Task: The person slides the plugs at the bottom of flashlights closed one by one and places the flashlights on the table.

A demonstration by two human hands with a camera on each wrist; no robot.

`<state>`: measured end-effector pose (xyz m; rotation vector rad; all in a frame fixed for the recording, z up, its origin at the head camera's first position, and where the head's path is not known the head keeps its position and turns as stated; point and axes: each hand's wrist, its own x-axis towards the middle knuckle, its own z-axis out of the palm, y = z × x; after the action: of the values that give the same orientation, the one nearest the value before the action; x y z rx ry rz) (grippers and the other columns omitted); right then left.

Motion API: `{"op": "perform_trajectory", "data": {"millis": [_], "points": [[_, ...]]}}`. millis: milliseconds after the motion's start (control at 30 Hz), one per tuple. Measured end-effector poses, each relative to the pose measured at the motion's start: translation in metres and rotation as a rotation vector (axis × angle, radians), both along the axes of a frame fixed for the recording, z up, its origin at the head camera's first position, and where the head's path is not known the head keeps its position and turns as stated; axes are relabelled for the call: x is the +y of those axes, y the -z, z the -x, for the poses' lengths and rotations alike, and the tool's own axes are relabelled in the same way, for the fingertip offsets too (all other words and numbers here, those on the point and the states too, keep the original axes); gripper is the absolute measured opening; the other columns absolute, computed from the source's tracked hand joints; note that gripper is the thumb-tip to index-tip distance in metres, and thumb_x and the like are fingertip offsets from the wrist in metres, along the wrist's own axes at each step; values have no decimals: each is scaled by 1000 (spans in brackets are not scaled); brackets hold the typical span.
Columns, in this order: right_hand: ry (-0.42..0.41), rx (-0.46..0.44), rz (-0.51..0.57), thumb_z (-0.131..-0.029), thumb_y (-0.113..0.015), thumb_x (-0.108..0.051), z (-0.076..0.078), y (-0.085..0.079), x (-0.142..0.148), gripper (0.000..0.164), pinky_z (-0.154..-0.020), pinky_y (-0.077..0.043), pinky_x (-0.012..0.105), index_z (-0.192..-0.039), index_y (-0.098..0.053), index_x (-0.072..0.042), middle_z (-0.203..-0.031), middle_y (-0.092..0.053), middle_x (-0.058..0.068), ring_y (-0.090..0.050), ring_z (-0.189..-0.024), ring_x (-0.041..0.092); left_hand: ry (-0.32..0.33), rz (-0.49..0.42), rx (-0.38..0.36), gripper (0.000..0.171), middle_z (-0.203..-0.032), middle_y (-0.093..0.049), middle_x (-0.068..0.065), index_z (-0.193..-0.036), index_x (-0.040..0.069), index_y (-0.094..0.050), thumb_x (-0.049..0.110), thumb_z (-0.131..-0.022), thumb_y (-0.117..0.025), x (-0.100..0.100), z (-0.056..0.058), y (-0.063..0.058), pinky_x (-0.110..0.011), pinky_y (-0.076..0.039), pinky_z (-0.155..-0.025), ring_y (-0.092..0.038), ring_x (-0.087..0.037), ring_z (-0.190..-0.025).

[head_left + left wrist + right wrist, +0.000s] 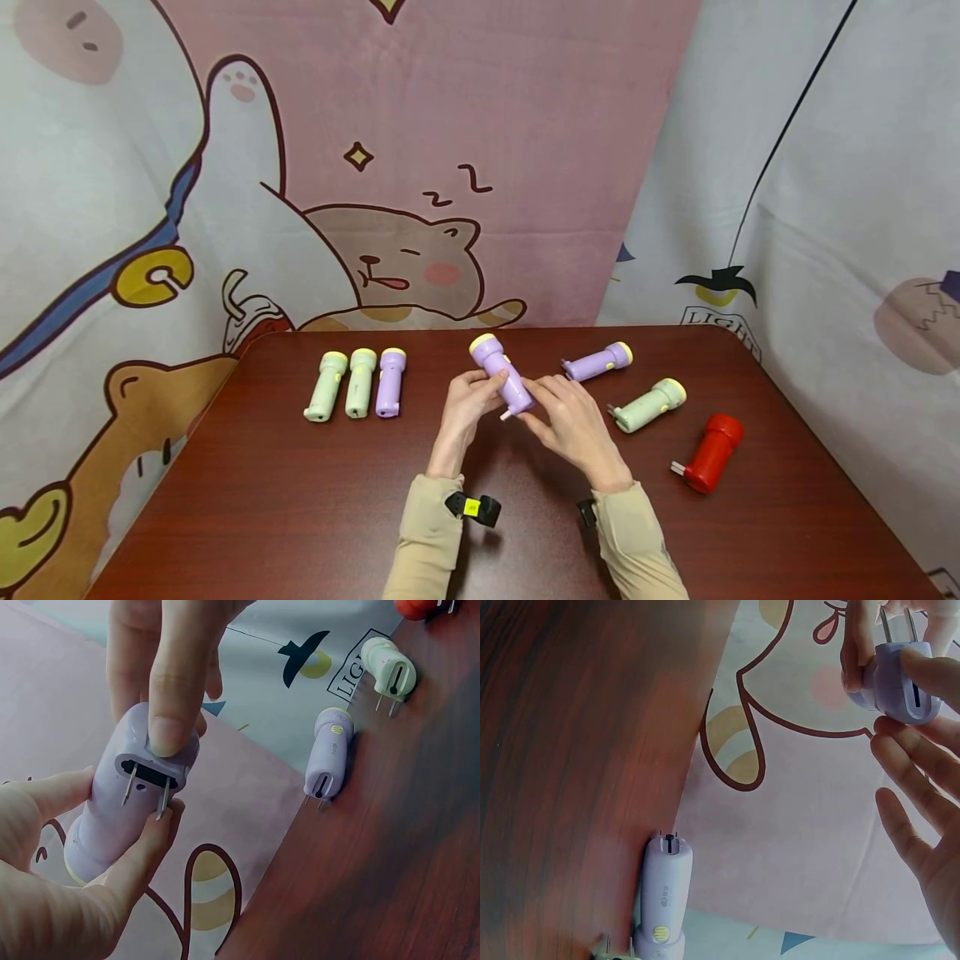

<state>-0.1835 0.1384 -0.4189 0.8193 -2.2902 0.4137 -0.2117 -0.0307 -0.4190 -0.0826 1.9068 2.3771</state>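
Observation:
A purple flashlight (513,390) with a pale yellow head is held above the table, head pointing up and away. My left hand (463,410) grips its body between thumb and fingers. At the tail end, my right hand (576,423) pinches it, with the thumb by the tail's slot in the right wrist view. Two metal plug prongs (163,796) stick out from the tail in the left wrist view. Just beyond the right hand lies another purple flashlight (597,364), its prongs folded out. Part of the held flashlight's body is hidden by fingers.
On the left, two green flashlights (327,387) and a purple flashlight (389,385) lie side by side. A green flashlight (647,408) and a red flashlight (712,457), both with prongs out, lie on the right of the brown table (300,517). A cartoon-printed cloth (525,167) hangs behind.

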Motion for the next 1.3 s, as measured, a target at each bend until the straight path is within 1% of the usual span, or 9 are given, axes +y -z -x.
{"op": "perform_trajectory", "data": {"millis": [133,400,733,1000,1300], "points": [[3,-1,-5,-70,-84,-22,0,0,0,48,-74,-50,36,-112,-68,-6,-92,-67,1,-61,-84,19,11,0,4,43,-108,-65,-32,-117,-17,-50,13,-90,-64,0,1,1,-36,-57,-81,-67,-13,-80],[3,-10,-6,-70,-84,-22,0,1,1,49,-73,-50,35,-113,-68,-6,-92,-67,0,-61,-84,19,22,10,0,43,-111,-63,-34,-118,-17,-51,14,-90,-64,-1,0,0,-37,-56,-83,-67,-16,-82],[-4,-18,-2,-69,-84,-17,0,-1,0,48,-72,-49,35,-113,-68,-6,-92,-67,1,-61,-85,18,22,26,-12,45,-111,-63,-34,-119,-17,-48,14,-90,-64,-2,0,-1,-40,-55,-85,-67,-16,-83],[-14,-26,-3,-69,-84,-14,-1,-2,-1,47,-72,-49,34,-113,-68,-6,-92,-67,0,-61,-85,17,19,39,-24,44,-110,-64,-32,-119,-16,-50,15,-90,-64,-2,0,-2,-41,-55,-86,-67,-17,-83],[-13,-32,-25,-73,-81,-16,-1,-2,0,43,-72,-48,33,-113,-69,-7,-92,-68,-1,-60,-85,16,22,42,-35,45,-111,-63,-32,-120,-15,-49,14,-89,-65,-2,0,0,-41,-55,-86,-67,-18,-84]]}}
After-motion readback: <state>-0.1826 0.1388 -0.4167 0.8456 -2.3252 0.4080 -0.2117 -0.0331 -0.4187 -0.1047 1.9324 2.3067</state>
